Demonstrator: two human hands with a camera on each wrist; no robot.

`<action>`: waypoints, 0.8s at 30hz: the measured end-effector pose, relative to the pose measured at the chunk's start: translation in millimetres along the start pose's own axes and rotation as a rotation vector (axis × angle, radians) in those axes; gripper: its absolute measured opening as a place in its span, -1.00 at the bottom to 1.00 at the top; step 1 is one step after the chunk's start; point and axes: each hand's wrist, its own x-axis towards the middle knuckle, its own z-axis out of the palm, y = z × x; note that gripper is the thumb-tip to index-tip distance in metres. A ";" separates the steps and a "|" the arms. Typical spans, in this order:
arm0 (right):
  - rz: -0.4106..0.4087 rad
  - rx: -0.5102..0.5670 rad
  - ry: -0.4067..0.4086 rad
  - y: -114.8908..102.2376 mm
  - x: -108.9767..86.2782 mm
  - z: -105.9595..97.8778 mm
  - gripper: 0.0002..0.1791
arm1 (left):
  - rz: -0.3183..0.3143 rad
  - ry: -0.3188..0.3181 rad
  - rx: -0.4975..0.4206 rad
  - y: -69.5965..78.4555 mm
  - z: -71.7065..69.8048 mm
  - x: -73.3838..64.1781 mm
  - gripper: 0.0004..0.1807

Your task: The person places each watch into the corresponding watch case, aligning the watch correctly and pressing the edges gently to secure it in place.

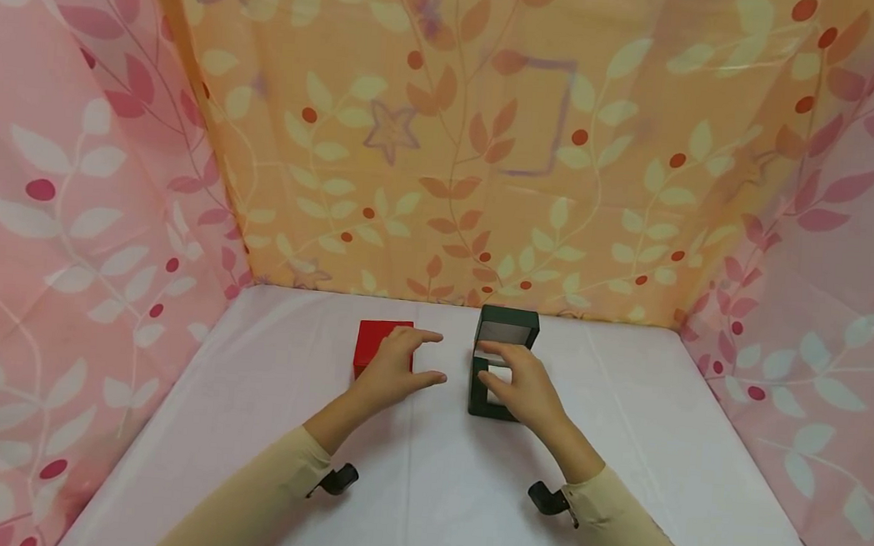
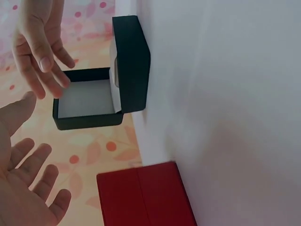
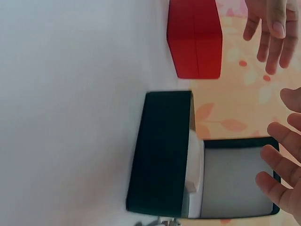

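A dark green box (image 1: 477, 401) stands on the white table with its hinged lid (image 1: 530, 319) raised. Its lining is pale, and a white cushion (image 3: 194, 160) sits inside. To its left is a closed red box (image 1: 369, 342). My left hand (image 1: 392, 366) is held over the red box's right side in the head view, thumb and fingers spread apart, holding nothing. Across from it, my right hand (image 1: 531, 387) overlaps the green box in the head view, its fingers loosely extended and also holding nothing. Both hands show above the boxes in the wrist views.
White cloth covers the table (image 1: 424, 489). An orange patterned curtain (image 1: 445, 140) hangs along the back edge, with pink patterned curtains at the left (image 1: 71, 242) and right. A small black wrist camera (image 1: 339, 478) sticks out from the left sleeve, another (image 1: 547, 498) from the right.
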 end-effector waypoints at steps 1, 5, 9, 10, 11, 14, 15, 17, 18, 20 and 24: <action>0.005 -0.004 0.002 1.9 -1.1 -2.1 -0.44 | 0.002 -0.011 -0.004 0.9 2.3 1.0 -0.27; 0.016 -0.021 0.009 11.6 -5.4 -8.7 -0.44 | -0.003 -0.059 -0.004 3.5 12.3 5.4 -0.26; 0.018 -0.032 0.012 21.2 -9.2 -14.7 -0.44 | 0.018 -0.098 0.022 4.4 23.8 11.1 -0.25; 0.022 -0.034 0.014 23.4 -10.0 -16.3 -0.44 | 0.024 -0.106 0.030 4.7 26.5 12.6 -0.24; 0.026 -0.036 0.016 25.1 -11.2 -18.0 -0.44 | 0.032 -0.115 0.037 5.1 29.3 14.2 -0.23; 0.035 -0.052 0.021 31.6 -14.8 -22.2 -0.44 | 0.054 -0.146 0.046 6.0 37.7 18.5 -0.22; 0.040 -0.055 0.020 33.7 -16.1 -23.5 -0.44 | 0.054 -0.155 0.049 6.6 40.7 19.9 -0.21; 0.056 -0.058 0.020 37.8 -18.8 -26.0 -0.44 | 0.066 -0.171 0.055 8.2 46.4 22.7 -0.21; 0.060 -0.060 0.019 40.1 -20.0 -27.3 -0.44 | 0.072 -0.176 0.066 9.0 49.2 24.2 -0.22; 0.067 -0.056 0.023 44.6 -22.1 -29.4 -0.44 | 0.090 -0.186 0.094 10.5 54.8 27.5 -0.22; 0.078 -0.069 0.035 55.7 -24.4 -32.7 -0.45 | 0.113 -0.196 0.130 12.7 63.7 34.4 -0.22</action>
